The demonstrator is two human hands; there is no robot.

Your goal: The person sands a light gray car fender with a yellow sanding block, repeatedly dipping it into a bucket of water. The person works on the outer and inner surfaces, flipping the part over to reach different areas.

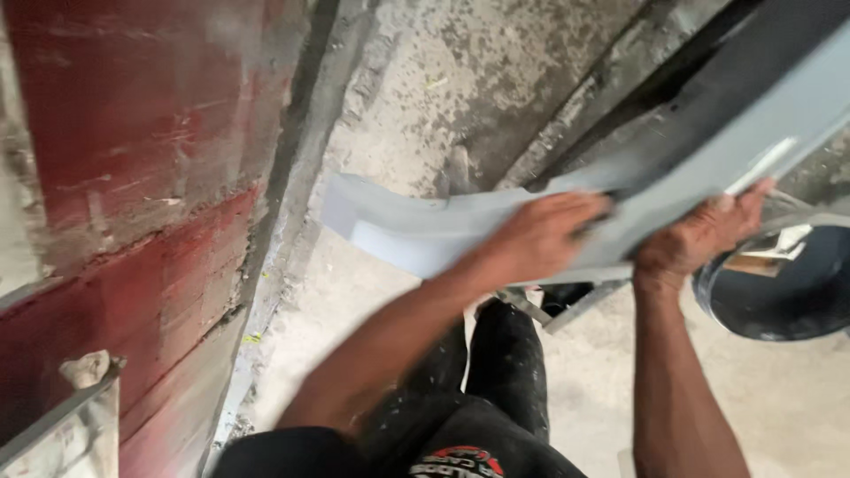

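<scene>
Grey panel (460,230) rests under the flat left hand (540,235) while the right hand (699,235) clasps its edge; best kept steady, clear of the red wall (133,177).

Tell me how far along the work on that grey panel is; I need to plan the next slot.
Already done: the grey panel looks evenly grey and matte over the part in view. In hand: the left hand presses flat on its face while the right hand grips its edge. The picture is blurred. Left: cannot be told; the far end runs out of view.
</scene>
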